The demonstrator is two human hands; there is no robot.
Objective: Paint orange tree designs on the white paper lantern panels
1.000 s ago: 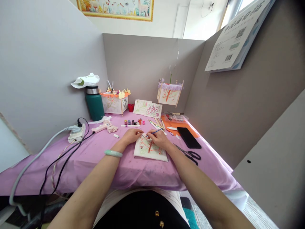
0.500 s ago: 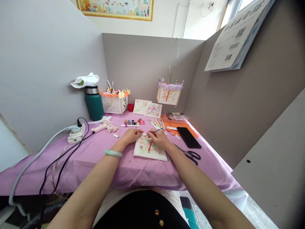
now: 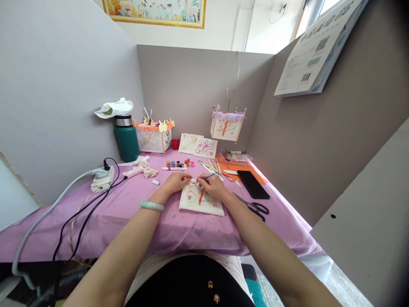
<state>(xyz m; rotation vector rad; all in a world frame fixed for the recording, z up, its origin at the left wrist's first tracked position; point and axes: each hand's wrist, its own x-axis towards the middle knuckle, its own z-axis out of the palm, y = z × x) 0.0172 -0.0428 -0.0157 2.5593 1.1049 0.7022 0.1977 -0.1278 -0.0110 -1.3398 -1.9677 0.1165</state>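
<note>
My right hand (image 3: 210, 185) is closed round a thin blue paintbrush (image 3: 211, 175), its handle sloping up to the right. The brush tip is too small to make out. Under both hands lies a white painted panel (image 3: 202, 209) with an orange-red tree and green and red specks. My left hand (image 3: 177, 181), with a pale green bangle (image 3: 152, 206) on the wrist, is at the panel's upper left corner. Its fingertips are pinched together close to the right fingers; what they hold, if anything, I cannot make out.
Paint pots (image 3: 180, 163) and a white marker (image 3: 174, 169) lie beyond my hands. To the right are black scissors (image 3: 255, 207), a phone (image 3: 253, 184) and an orange sheet (image 3: 260, 175). A glue gun (image 3: 133, 172), power strip (image 3: 102, 179) with cables and green bottle (image 3: 127, 140) are left.
The blue paintbrush has tilted very slightly with my right fingers. My left hand and the panel stay where they were.
</note>
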